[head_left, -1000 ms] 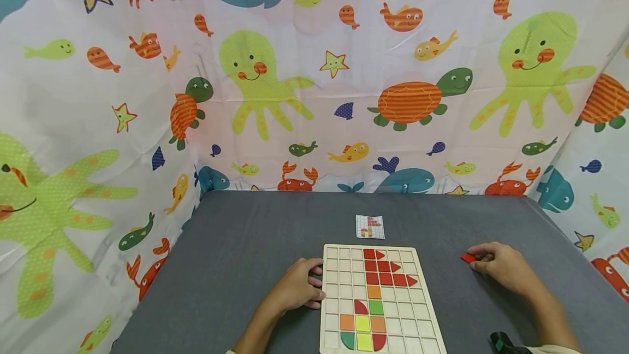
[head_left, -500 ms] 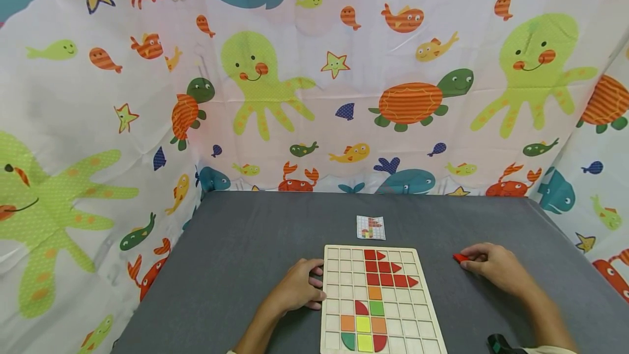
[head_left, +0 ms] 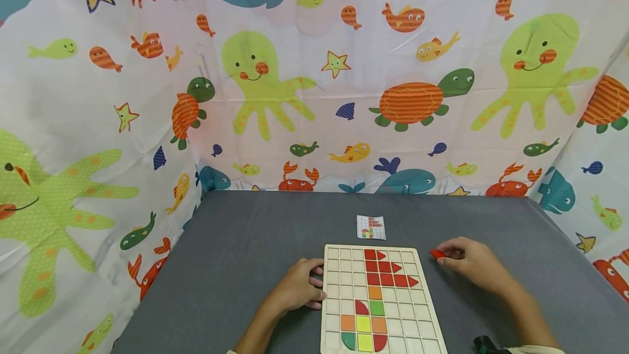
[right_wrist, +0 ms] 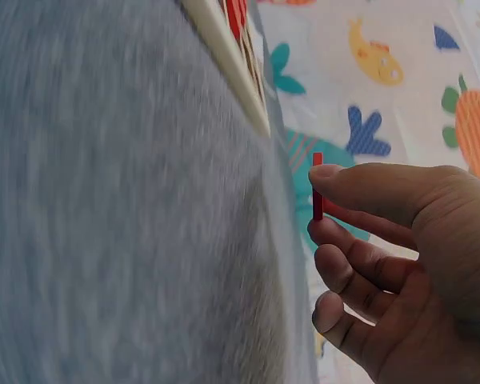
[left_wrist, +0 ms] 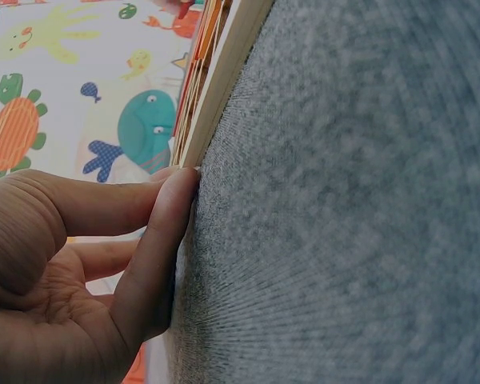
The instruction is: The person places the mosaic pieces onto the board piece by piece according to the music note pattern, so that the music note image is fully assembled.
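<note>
My left hand (head_left: 297,287) rests at the left edge of a pale wooden grid board (head_left: 339,291), fingertips against its side. In the left wrist view, the thumb and a finger (left_wrist: 172,216) meet at the board's edge, low over the cloth. To the right of the board, my right hand (head_left: 469,264) pinches a small flat red tile (head_left: 436,254) between thumb and fingers. The tile shows edge-on in the right wrist view, its remaining fingers (right_wrist: 336,272) loosely bent. Red squares and triangles form three rows on the board, above orange, green, yellow and red pieces.
A small printed card (head_left: 371,227) with a coloured grid pattern lies behind the board. Grey cloth (head_left: 255,234) covers the table. A curtain with sea animals (head_left: 295,97) hangs behind and at both sides. A dark object (head_left: 486,344) shows at my right wrist.
My right hand has moved left toward the board, carrying the red tile. The left hand and the board stay in place.
</note>
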The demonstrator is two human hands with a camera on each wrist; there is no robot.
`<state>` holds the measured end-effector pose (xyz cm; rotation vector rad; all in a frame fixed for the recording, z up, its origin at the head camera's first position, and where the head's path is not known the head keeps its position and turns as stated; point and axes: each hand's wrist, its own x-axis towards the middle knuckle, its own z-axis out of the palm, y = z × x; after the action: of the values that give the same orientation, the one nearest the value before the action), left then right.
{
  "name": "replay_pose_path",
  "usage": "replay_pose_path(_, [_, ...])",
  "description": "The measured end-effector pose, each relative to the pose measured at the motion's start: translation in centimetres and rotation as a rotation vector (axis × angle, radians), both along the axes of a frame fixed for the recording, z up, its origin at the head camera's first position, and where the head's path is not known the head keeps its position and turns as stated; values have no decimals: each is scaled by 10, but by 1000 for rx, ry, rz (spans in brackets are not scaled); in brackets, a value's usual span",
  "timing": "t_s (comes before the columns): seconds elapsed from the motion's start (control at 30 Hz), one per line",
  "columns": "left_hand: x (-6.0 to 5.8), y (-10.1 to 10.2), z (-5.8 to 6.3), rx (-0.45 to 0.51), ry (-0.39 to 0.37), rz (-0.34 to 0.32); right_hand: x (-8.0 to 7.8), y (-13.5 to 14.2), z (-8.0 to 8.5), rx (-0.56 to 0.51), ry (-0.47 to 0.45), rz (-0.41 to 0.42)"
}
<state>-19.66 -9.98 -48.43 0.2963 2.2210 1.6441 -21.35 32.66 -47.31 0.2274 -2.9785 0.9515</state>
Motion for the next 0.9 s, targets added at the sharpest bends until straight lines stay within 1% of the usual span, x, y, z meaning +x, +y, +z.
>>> replay_pose_path(0.1, [0,0,0,1,2,3,1,-13,3,-10,35,21])
replay_pose_path(0.3, [1,0,1,1,-3,2,5,-41,10,-35,64,82])
replay_pose_path(0.5, [1,1,3,-1,-3,0,10,-67,15,-48,44,154])
replay_pose_path(0.73, [2,1,5,-4,-1,-3,16,-92,19,-80,34,265])
replay_pose_path(0.83, [2,1,5,-5,1,0,19,-102,19,-86,23,299])
replay_pose_path(0.9, [2,2,5,-7,4,2,20,-109,18,-71,24,325])
